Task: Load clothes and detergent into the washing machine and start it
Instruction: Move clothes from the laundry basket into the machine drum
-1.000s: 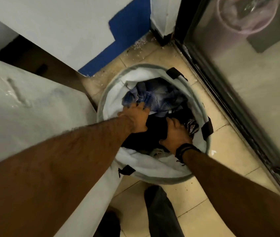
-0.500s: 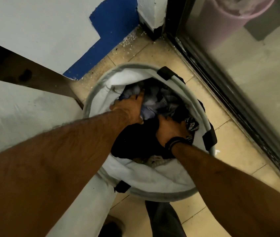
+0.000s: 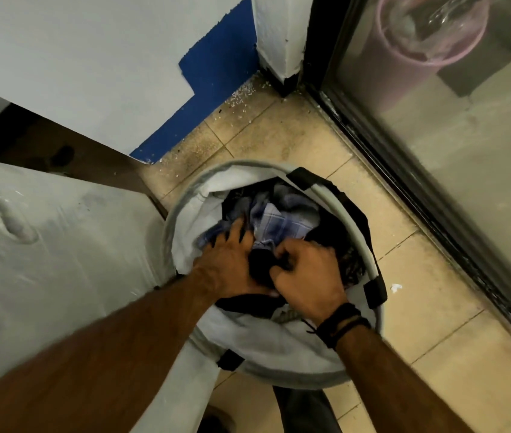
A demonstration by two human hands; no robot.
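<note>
Clothes are being gathered inside the round white laundry hamper (image 3: pixel 266 351) on the tiled floor (image 3: pixel 419 307), beside the white appliance (image 3: pixel 44 260). A dark garment (image 3: pixel 260 267) is being gripped by the right hand (image 3: pixel 310 273), fingers curled round it, while the left hand (image 3: pixel 229 264) is being pressed, fingers spread, onto the blue plaid cloth (image 3: pixel 279 226). The load is judged soft, light and limp; bunched handfuls from the middle are advised.

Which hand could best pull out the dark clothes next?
Probably the right hand: its fingers already curl into the dark bunched garment inside the round white fabric laundry basket. The left hand lies spread on the blue checked cloth.
</note>
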